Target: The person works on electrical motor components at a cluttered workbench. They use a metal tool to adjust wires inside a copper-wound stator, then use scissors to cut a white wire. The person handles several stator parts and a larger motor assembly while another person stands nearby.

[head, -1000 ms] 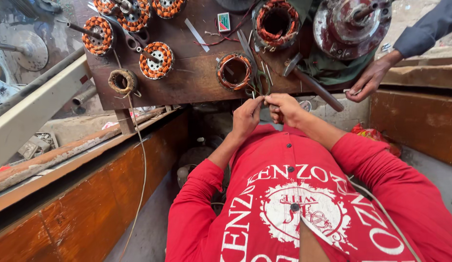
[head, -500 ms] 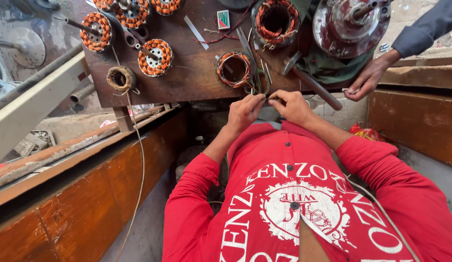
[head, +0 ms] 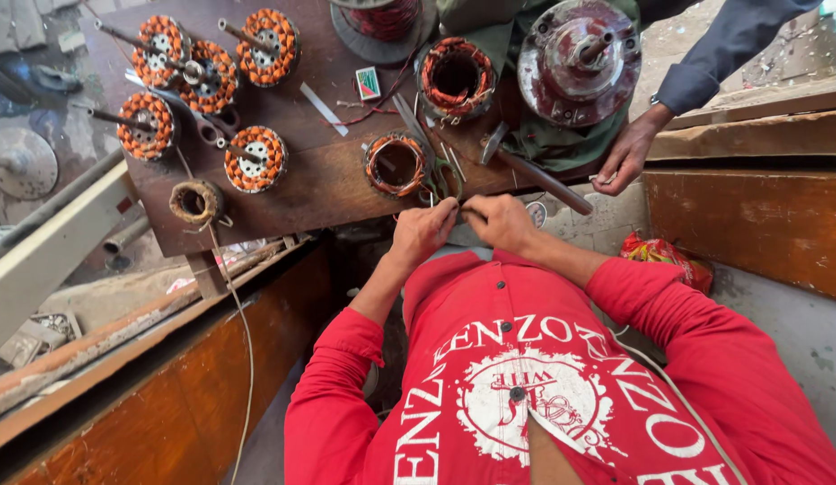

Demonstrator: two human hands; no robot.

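Both hands, left (head: 424, 229) and right (head: 501, 220), pinch a thin wire (head: 460, 210) taut between fingertips, beside the copper-wound stator (head: 396, 165) for reach.

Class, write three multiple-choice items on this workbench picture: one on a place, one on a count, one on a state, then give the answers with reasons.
1. Where does the open stator ring nearest the wearer's hands lie?
A. on the brown worktop
B. on the floor
C. on the wearer's lap

2. How many orange-wound rotors lie at the worktop's far left?
A. two
B. five
C. nine

3. What are the left hand and right hand doing?
A. resting flat and apart
B. pinching something small between them
C. gripping a hammer

Answers: 1 A, the ring sits on the wood just beyond the fingers. 2 B, five orange cores show there. 3 B, both hands meet fingertip to fingertip at the table edge; what they pinch is too small to tell.
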